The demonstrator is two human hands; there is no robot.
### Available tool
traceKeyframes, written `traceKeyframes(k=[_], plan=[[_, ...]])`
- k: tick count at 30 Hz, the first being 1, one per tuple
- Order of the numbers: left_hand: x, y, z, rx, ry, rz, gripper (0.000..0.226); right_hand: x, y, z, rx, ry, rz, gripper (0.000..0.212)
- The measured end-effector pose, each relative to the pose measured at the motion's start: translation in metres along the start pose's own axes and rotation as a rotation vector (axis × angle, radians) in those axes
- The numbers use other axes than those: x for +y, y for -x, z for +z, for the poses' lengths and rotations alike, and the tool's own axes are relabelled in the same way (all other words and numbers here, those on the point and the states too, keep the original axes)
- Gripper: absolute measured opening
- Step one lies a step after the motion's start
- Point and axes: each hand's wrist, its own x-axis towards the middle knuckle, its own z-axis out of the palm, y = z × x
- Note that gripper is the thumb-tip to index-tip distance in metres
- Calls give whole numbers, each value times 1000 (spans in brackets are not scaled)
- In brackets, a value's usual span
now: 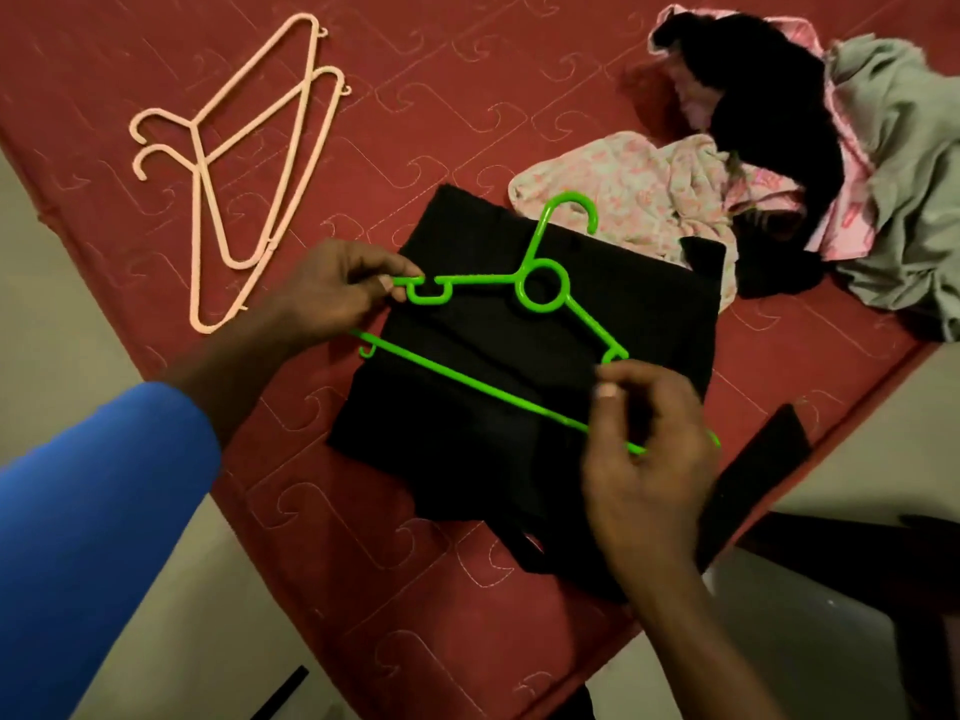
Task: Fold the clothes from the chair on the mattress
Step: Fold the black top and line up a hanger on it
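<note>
A bright green plastic hanger (543,288) hangs just above a black garment (498,423) that lies flat on the red quilted mattress (415,96). My left hand (332,293) pinches the hanger's left shoulder end. At the hanger's right end, my right hand (644,459) holds the lower bar with curled fingers. A heap of unfolded clothes lies at the far right: a pink floral piece (628,194), a black piece (758,96) and a grey-green piece (904,174).
Two pale pink hangers (244,163) lie overlapped on the mattress at the upper left. The mattress edge runs diagonally, with pale floor (62,314) at the left and lower right. A dark object (852,558) stands at the lower right.
</note>
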Motion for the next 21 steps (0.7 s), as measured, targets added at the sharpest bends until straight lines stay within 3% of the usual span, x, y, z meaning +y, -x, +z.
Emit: traceKeyframes(k=[2,6,12,17,21], plan=[[-3,-7,3,34,-54,0,33,0,-14,19,-241,157,-111,14],[-6,-8,12,147,-118,26,36,10,-47,50,-621,665,-224,39],[-20,-4,22,301,-204,80,30,18,-71,50,-645,796,-389,22],[-29,-17,24,356,-113,48,23,21,-67,37,-469,611,-420,21],[-18,-38,19,381,-69,46,24,31,-63,28,-402,641,-563,28]])
